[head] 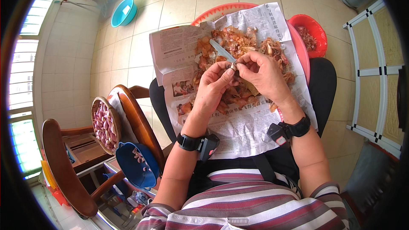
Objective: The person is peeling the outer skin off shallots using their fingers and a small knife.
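My left hand (214,81) pinches a small garlic clove (233,66) between thumb and fingertips. Facing it, my right hand (263,73) has its thumb and index finger at the same clove. A knife (222,50) runs out from beneath my right fingers, its grey blade pointing up and left; the handle is hidden by the hand. Below both hands, dry garlic skins (236,40) are heaped on a spread newspaper (230,134). The paper lies over my lap and a pink plastic basin (300,51).
On a wooden chair (137,124) at my left are a wicker basket (118,124) of purple-skinned garlic cloves (104,123) and a blue basin (134,172) with several pale cloves. A red basin (321,38) holds skins. A turquoise basin (123,12) and a white-framed folding screen (380,73) stand farther off.
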{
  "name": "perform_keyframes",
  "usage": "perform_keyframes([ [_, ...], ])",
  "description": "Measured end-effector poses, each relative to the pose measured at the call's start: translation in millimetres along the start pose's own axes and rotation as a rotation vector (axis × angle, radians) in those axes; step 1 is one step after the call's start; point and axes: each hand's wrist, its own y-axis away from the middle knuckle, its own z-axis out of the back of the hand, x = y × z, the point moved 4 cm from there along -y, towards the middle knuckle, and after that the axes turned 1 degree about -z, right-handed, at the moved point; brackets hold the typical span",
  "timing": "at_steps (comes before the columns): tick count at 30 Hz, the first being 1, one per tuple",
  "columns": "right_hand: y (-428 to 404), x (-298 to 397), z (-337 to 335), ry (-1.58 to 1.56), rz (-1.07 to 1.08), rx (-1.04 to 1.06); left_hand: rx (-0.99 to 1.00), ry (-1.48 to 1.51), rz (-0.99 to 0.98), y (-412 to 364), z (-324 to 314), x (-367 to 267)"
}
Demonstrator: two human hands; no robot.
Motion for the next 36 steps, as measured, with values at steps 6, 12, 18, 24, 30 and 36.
perform_keyframes([
  [6,1,1,-4,0.065,0.042,0.045,-0.020,-0.117,-0.083,-2,10,4],
  [12,-1,-14,-4,-0.065,0.068,-0.002,-0.002,0.023,-0.025,-1,3,0],
  [18,-2,-3,2,-0.010,0.075,-0.043,-0.013,0.106,-0.035,0,11,2],
  [24,-1,-2,2,-0.006,0.063,-0.031,-0.048,0.107,0.006,0,7,-1],
  [30,-1,-2,1,-0.048,0.079,-0.066,-0.045,0.075,0.002,0,6,-2],
  [36,-2,-5,5,-0.065,0.057,-0.121,-0.058,0.089,-0.013,0,5,-3],
])
